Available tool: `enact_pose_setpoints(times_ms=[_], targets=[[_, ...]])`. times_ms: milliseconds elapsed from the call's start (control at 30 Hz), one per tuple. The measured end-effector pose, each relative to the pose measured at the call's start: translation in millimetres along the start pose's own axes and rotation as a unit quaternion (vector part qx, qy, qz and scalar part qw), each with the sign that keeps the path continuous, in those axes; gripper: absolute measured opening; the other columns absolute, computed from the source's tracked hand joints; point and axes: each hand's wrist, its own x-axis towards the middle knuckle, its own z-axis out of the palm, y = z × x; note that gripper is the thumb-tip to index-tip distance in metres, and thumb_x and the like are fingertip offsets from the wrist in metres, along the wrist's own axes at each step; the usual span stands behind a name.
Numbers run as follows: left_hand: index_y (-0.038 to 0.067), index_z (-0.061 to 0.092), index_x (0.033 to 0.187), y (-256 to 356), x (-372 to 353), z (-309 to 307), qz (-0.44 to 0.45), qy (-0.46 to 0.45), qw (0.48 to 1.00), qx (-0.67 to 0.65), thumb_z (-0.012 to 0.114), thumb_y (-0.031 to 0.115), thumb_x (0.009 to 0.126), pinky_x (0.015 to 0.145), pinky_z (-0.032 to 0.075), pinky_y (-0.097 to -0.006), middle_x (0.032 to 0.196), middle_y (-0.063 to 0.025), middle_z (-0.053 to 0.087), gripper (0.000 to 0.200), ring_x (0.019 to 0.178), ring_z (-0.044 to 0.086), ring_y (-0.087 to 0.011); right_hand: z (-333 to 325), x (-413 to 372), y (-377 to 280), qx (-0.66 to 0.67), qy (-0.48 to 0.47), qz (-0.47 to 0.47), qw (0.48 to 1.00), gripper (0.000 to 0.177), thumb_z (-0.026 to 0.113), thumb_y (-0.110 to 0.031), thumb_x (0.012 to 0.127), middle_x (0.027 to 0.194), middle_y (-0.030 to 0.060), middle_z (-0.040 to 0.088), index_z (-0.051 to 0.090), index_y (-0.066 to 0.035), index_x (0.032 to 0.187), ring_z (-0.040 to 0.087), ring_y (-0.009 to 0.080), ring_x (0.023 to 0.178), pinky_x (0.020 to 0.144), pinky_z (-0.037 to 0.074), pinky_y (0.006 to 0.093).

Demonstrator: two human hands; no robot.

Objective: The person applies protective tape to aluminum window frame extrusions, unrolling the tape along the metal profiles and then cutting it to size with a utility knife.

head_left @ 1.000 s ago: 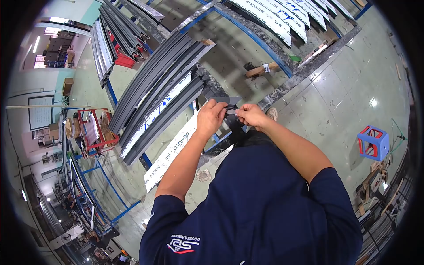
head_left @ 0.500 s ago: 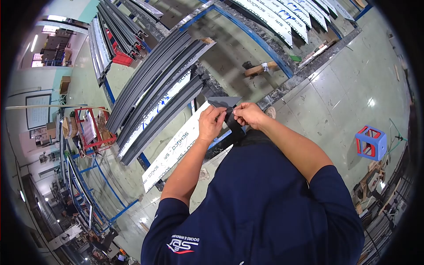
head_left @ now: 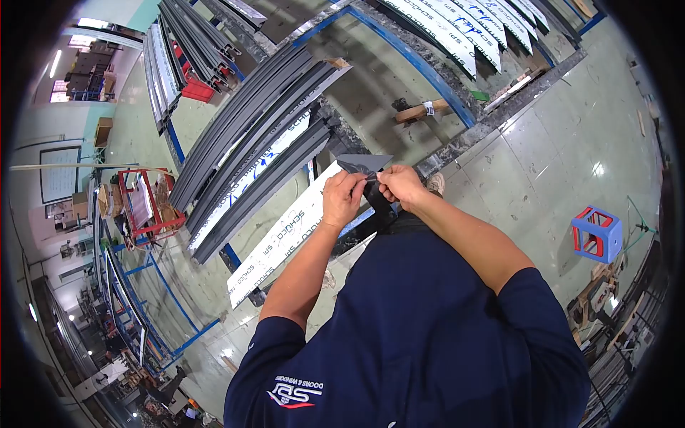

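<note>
My left hand (head_left: 343, 199) is closed in a pinch at the slanted end of a long profile covered with white printed film (head_left: 280, 241). Close beside it, my right hand (head_left: 402, 186) pinches too, its fingertips almost meeting the left ones. Between them runs a thin black strip (head_left: 370, 177), small and partly covered by the fingers. The grey, pointed end face (head_left: 367, 162) of the profile shows just beyond both hands. Below the fingers there is a dark shape against my body whose kind I cannot make out.
Several dark grey profiles (head_left: 246, 135) lie side by side to the left on blue-framed supports (head_left: 410, 63). More film-covered profiles (head_left: 457, 32) lie at the far right. A wooden block (head_left: 421, 112) rests beyond my hands. A blue and red stool (head_left: 596, 235) stands on the floor.
The view has shifted slightly. Both hands stay pinched at the profile's end, with only small finger movement; the right fingertips sit a little nearer the left ones.
</note>
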Motion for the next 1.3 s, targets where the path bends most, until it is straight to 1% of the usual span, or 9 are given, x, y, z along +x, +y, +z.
enact_pose_setpoints(times_ms=[300,467,567,633,800,1067,1167,1267,1300], targets=[[0.01,0.068,0.089,-2,-2,0,0.008,0.015,1.0,-0.001,0.071,0.012,0.083,0.067,0.043,-0.0396,0.076,-0.0053,0.059,0.007,0.072,0.059,-0.0279,-9,2,-7,0.074,0.049,0.002,0.996,0.016,0.062,-0.012,0.096,0.066,0.0063,0.059,0.057,-0.002,0.083,0.05,0.0133,0.046,0.04,0.037,0.0283],[0.01,0.067,0.088,-2,-1,1,0.021,0.022,1.0,-0.008,0.07,0.011,0.083,0.067,0.043,-0.0398,0.077,-0.0056,0.059,0.006,0.071,0.059,-0.0282,-20,1,-15,0.036,0.019,0.011,0.999,0.015,0.063,-0.014,0.095,0.067,0.0044,0.06,0.058,-0.005,0.084,0.051,0.0122,0.048,0.041,0.039,0.0269],[0.009,0.066,0.09,-4,-3,1,0.005,0.026,1.0,-0.011,0.07,0.01,0.084,0.067,0.043,-0.0397,0.076,-0.0061,0.059,0.007,0.07,0.058,-0.0276,-31,-2,-7,0.044,0.003,0.008,0.999,0.015,0.063,-0.015,0.095,0.067,0.0038,0.06,0.059,-0.006,0.084,0.051,0.0117,0.048,0.041,0.039,0.0267],[0.009,0.065,0.091,-4,-4,3,-0.052,0.037,0.996,-0.062,0.069,0.008,0.084,0.065,0.042,-0.0391,0.075,-0.0066,0.058,0.008,0.069,0.058,-0.0265,-42,-6,-6,0.055,-0.005,0.004,0.998,0.015,0.064,-0.015,0.095,0.067,0.0031,0.06,0.059,-0.006,0.084,0.051,0.0112,0.048,0.042,0.039,0.0267],[0.009,0.068,0.093,0,-4,2,-0.076,0.063,0.989,-0.114,0.069,0.005,0.083,0.061,0.041,-0.0381,0.07,-0.006,0.055,0.01,0.064,0.056,-0.0257,-36,-18,-16,-0.055,-0.016,0.006,0.998,0.014,0.063,-0.016,0.095,0.066,0.003,0.06,0.06,-0.005,0.086,0.05,0.0104,0.048,0.041,0.036,0.0268],[0.01,0.07,0.093,2,-6,3,-0.055,0.058,0.994,-0.077,0.072,0.006,0.081,0.061,0.04,-0.0377,0.068,-0.0053,0.053,0.012,0.063,0.054,-0.0253,-9,-7,-32,-0.07,-0.022,0.003,0.997,0.013,0.066,-0.013,0.091,0.062,0.0035,0.057,0.059,-0.003,0.085,0.046,0.0094,0.045,0.04,0.032,0.0264],[0.011,0.071,0.093,2,-6,4,-0.049,0.069,0.995,-0.059,0.073,0.008,0.08,0.063,0.041,-0.0379,0.068,-0.0049,0.053,0.014,0.065,0.055,-0.0256,-10,-1,-44,-0.137,-0.031,0.021,0.99,0.014,0.069,-0.013,0.089,0.063,0.0045,0.06,0.063,-0.001,0.084,0.05,0.0116,0.048,0.044,0.038,0.0285],[0.012,0.071,0.094,4,-5,5,-0.038,0.084,0.994,-0.054,0.073,0.009,0.08,0.065,0.04,-0.0387,0.068,-0.0047,0.054,0.014,0.065,0.055,-0.0258,-11,8,-55,-0.269,0.001,-0.057,0.962,0.014,0.073,-0.013,0.085,0.068,0.0044,0.063,0.067,-0.001,0.083,0.055,0.0111,0.056,0.05,0.042,0.0286],[0.013,0.071,0.094,6,-5,5,-0.032,0.092,0.995,-0.037,0.073,0.009,0.08,0.065,0.04,-0.0388,0.068,-0.0045,0.054,0.014,0.065,0.055,-0.0259,-11,8,-66,-0.318,0.019,-0.084,0.944,0.014,0.075,-0.014,0.081,0.072,0.0064,0.067,0.07,0.0,0.082,0.06,0.0142,0.063,0.059,0.047,0.031]])
